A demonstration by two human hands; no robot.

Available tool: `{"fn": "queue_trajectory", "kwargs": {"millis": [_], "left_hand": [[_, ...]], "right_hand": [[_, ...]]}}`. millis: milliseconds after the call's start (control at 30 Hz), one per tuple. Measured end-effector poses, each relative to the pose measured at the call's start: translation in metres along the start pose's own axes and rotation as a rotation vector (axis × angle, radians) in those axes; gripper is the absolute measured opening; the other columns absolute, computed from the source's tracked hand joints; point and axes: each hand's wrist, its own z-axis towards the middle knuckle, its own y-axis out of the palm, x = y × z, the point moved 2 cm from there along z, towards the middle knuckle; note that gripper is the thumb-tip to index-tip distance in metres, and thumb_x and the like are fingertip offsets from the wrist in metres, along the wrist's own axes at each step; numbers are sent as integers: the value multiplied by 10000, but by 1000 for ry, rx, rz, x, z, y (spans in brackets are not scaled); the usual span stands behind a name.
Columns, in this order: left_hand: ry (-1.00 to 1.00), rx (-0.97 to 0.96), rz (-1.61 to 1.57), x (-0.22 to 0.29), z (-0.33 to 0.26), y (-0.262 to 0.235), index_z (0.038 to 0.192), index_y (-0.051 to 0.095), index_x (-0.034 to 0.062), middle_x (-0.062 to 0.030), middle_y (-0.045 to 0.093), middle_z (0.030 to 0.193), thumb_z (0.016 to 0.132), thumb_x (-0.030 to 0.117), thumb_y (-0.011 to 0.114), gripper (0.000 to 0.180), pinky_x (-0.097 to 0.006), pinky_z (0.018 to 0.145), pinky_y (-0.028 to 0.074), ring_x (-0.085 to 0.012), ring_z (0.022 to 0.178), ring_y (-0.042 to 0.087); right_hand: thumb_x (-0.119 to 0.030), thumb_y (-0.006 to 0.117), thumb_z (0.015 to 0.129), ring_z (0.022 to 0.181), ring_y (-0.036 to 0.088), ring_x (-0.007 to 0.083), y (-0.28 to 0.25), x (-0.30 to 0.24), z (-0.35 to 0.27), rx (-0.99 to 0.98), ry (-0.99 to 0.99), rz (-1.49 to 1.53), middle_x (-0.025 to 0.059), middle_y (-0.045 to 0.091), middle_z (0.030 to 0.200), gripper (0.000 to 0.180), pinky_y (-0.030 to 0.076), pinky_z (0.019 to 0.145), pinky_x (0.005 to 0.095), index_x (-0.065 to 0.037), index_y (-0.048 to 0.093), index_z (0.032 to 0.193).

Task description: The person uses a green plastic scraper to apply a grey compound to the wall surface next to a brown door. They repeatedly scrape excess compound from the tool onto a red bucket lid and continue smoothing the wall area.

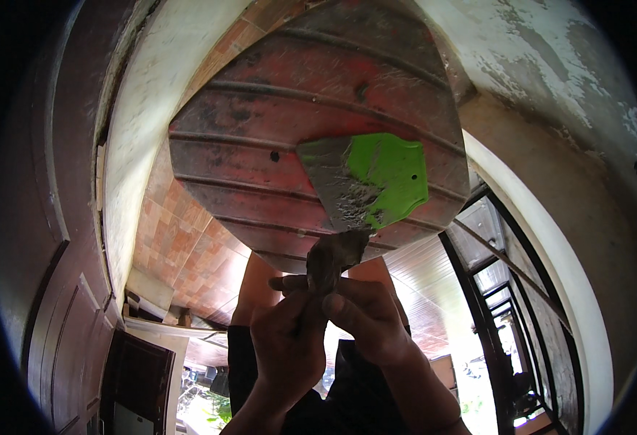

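Both my hands meet in front of my body at the near edge of a worn red ribbed board (239, 163). My left hand (289, 337) is closed around the lower part of a dark grey, soft-looking lump (326, 261). From the other side, my right hand (369, 319) pinches the same lump with thumb and fingers. Whether it is clay or a soiled cloth, I cannot tell. Just beyond its upper end lies a flat green plastic scraper (387, 163) on the board, its left and lower parts smeared with grey paste.
A brown panelled door (65, 341) stands at the left. Brown tiles (173, 232) cover the floor beside the board. On the right are a patchy plastered wall (558, 72) and a dark-framed window (507, 290). My bare knees (253, 290) are under the board's near edge.
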Motion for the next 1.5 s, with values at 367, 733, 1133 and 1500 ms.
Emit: {"fn": "queue_trajectory", "kwargs": {"millis": [367,733,1133,1500], "left_hand": [[-59,-110,13,3,-11,-4,792,583,-15,-52,522,558,899,57,554,133,-247,456,362,-97,492,495],[101,-109,118,-22,-13,8,761,570,0,-116,543,556,879,56,506,145,-324,421,405,-249,461,567],[-51,-164,45,4,2,4,913,564,-26,-113,585,667,905,83,538,113,-278,520,468,-171,581,587],[-48,-32,21,5,-5,7,900,612,-34,-20,538,625,917,170,539,217,-219,471,320,-54,529,455]], "right_hand": [[-129,540,950,705,561,58,2,4,-12,230,110,-28,54,644,783,202,476,616,231,47,626,997],[-157,512,960,681,550,50,12,3,2,446,142,178,68,642,786,246,452,615,208,57,631,946],[-146,504,956,817,647,181,-3,-4,7,398,200,-64,130,659,896,280,518,743,288,73,577,1115],[-256,503,961,996,613,178,5,6,-4,352,57,170,167,641,1091,443,477,881,309,68,478,1261]]}}
